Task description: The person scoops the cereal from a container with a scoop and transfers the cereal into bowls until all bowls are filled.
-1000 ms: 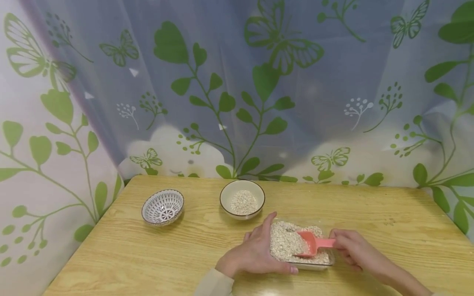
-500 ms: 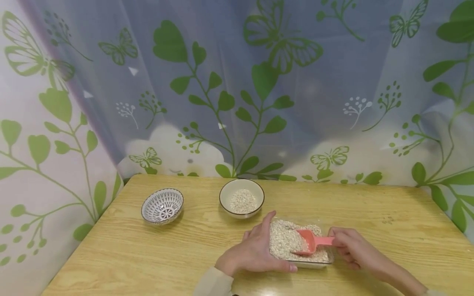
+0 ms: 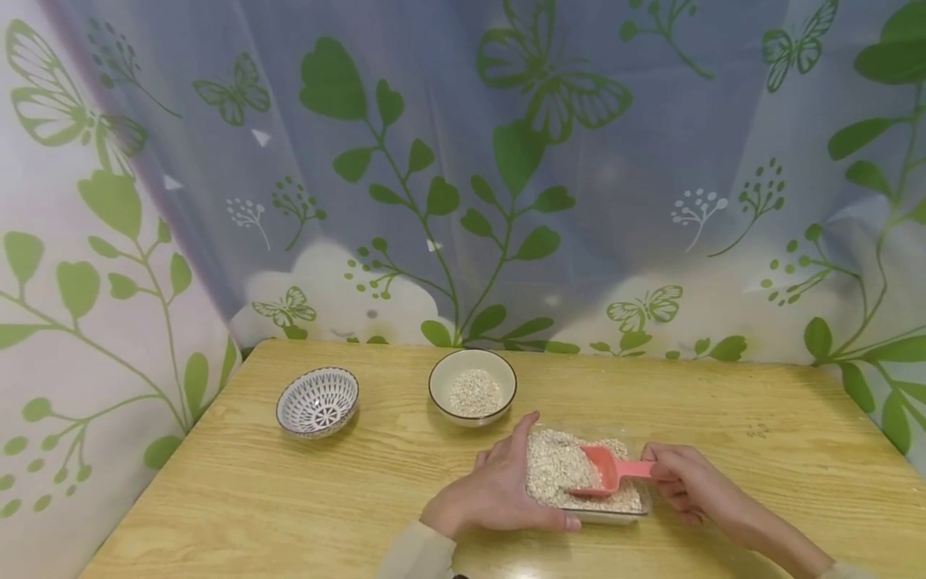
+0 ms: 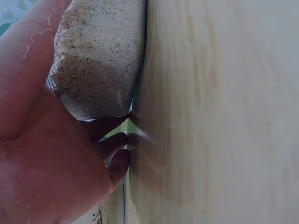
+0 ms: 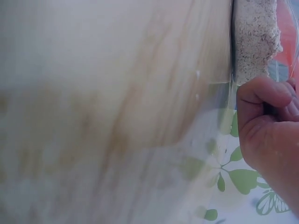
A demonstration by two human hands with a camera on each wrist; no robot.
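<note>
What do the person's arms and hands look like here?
The left hand and right hand wear no visible glove or ring. The left sleeve is plain pale beige; the right sleeve, similarly pale, barely shows at the head view's lower edge.

There are two hands [image 3: 495,492] [image 3: 683,480], two bowls [image 3: 318,402] [image 3: 470,359], one clear container [image 3: 611,518], one scoop [image 3: 608,473] and one table [image 3: 304,498].

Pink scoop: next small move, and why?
I'd probably lift the pink scoop slightly with the right hand. Its open end sits in the oats, that hand already grips the handle, and the left hand holds one end of the clear container, which should help steady it.
</note>
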